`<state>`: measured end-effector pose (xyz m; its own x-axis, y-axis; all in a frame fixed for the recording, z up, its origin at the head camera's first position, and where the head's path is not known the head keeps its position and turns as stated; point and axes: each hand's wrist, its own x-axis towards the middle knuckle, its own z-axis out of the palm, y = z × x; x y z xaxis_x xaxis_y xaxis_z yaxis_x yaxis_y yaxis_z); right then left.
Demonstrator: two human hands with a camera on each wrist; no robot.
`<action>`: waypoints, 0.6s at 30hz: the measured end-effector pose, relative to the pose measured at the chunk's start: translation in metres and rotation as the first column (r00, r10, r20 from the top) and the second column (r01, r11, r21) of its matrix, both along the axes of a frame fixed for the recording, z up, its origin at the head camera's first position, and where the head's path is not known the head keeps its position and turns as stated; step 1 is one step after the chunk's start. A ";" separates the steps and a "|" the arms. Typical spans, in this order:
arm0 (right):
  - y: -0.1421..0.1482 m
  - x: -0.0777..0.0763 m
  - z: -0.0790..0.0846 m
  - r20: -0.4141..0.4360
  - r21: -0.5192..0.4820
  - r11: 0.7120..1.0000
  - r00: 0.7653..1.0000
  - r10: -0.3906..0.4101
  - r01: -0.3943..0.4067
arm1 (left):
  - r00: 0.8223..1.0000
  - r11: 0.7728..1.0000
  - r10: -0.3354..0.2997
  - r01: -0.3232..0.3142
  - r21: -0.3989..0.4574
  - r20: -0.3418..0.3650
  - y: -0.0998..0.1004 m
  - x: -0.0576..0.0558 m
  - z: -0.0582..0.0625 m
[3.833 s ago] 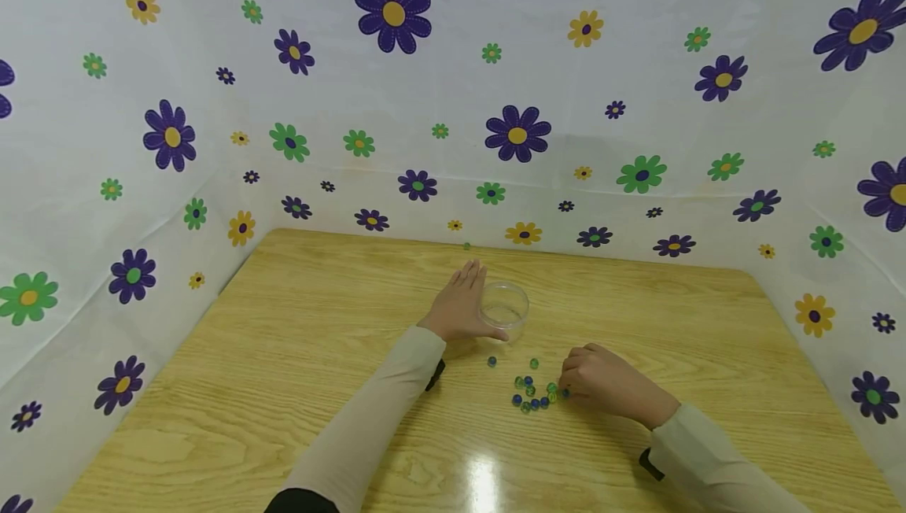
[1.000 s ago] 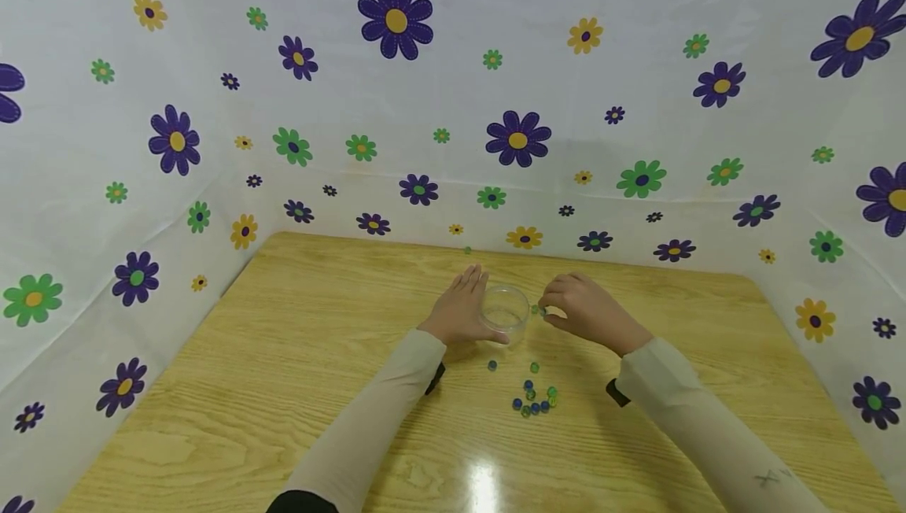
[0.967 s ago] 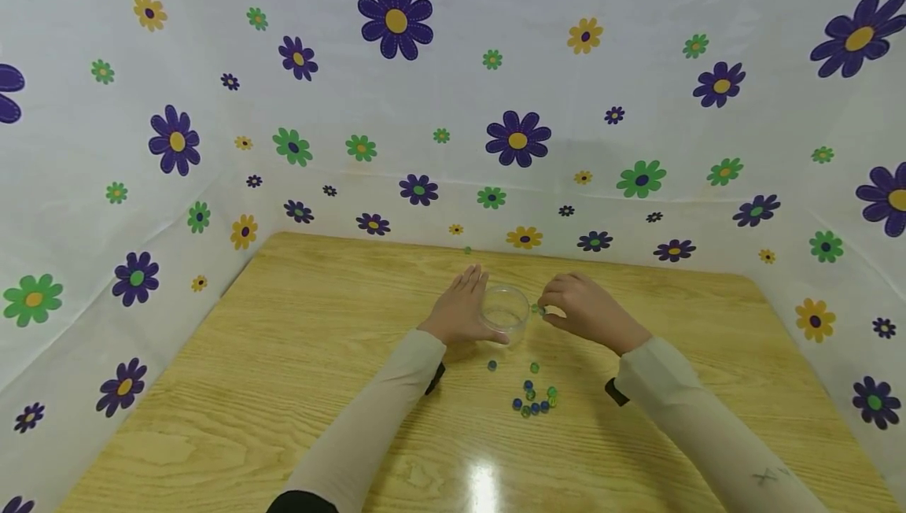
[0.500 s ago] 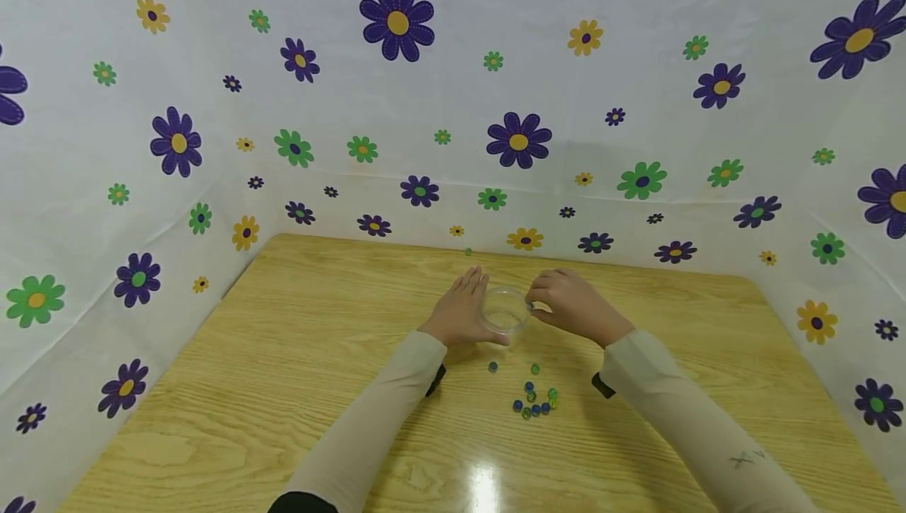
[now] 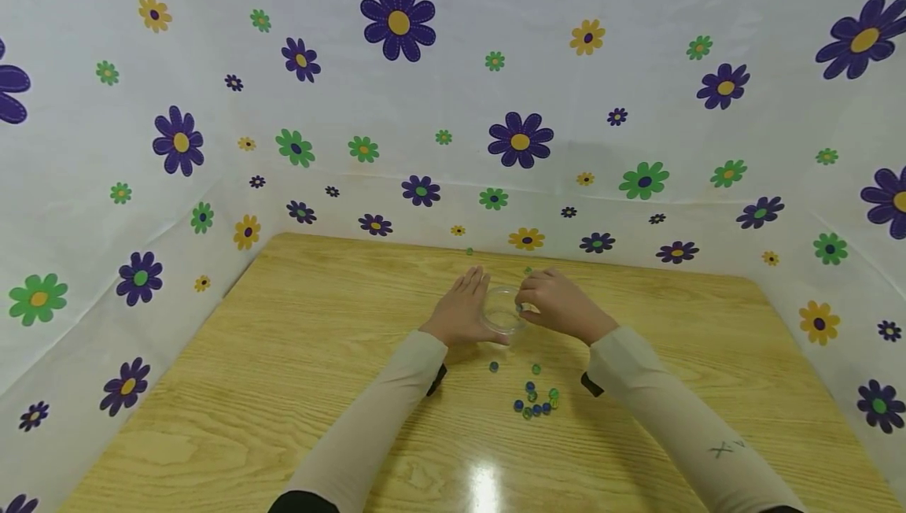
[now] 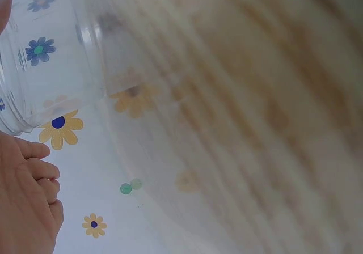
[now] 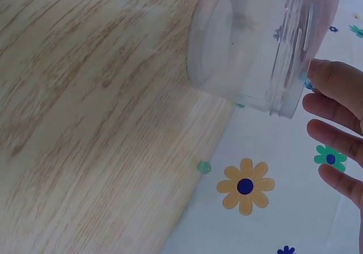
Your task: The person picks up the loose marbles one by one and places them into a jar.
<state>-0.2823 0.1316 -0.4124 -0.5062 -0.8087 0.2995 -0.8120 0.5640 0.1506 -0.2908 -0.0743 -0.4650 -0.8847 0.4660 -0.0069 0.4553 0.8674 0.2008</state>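
A clear round jar with an open top stands mid-table. My left hand holds its left side, thumb in front and fingers behind. Over the jar's right rim, my right hand pinches a small bluish marble between thumb and fingertips. The right wrist view has the jar with no marble visible inside. Nearer me lies a loose group of blue and green marbles.
One blue marble and one green marble lie between group and jar. Toward the table's back edge are two green marbles, one just behind my right hand. Flower-printed white cloth walls the table at the back and sides.
My right hand has gone from the marble group to the jar's rim, carrying a marble. A green marble beside the jar a second ago now lies farther back. The left hand stays put.
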 end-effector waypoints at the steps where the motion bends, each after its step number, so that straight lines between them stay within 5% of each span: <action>1: 0.000 0.000 0.000 0.004 0.003 1.000 1.000 -0.003 0.003 | 1.000 1.000 0.000 0.000 -0.005 0.000 0.000 0.000 0.000; 18: 0.010 -0.001 -0.007 -0.014 -0.053 0.996 0.997 -0.078 0.077 | 1.000 1.000 -0.001 0.001 -0.008 -0.001 0.000 -0.001 0.000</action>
<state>-0.2836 0.1413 -0.4191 -0.5614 -0.7501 0.3496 -0.7631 0.6327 0.1320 -0.2915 -0.0739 -0.4649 -0.8844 0.4666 -0.0097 0.4562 0.8687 0.1932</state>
